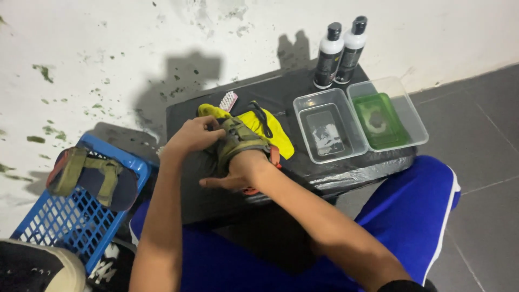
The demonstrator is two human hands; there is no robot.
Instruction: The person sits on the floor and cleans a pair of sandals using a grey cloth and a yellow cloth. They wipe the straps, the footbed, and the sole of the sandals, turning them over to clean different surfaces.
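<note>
We see a bright, evenly lit scene; light falls from the front right, throwing soft dark shadows of the bottles and table onto the white wall at upper left. Glare glints on the clear tubs. Focus stays fairly sharp, with mild stretching at the frame edges.
</note>
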